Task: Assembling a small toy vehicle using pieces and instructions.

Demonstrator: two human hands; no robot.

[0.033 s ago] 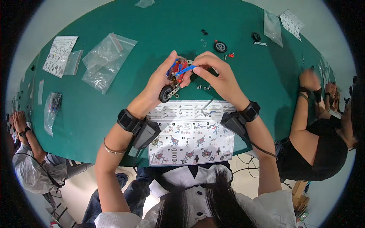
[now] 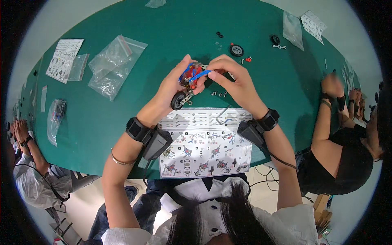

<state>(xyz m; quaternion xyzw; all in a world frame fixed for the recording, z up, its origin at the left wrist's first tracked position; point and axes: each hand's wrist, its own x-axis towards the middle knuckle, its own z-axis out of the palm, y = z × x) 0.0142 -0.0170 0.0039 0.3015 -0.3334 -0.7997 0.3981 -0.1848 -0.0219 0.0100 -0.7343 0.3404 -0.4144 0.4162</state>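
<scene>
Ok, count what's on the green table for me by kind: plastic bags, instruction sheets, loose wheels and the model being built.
Clear plastic bags: 5
Printed paper instruction sheets: 3
Loose black wheels: 2
Small red and blue toy vehicle with a black wheel, held in both hands: 1
Total: 11

Two instruction sheets (image 2: pixel 204 143) (image 2: pixel 64 59) on the table — three loose wheels (image 2: pixel 236 50).
</scene>
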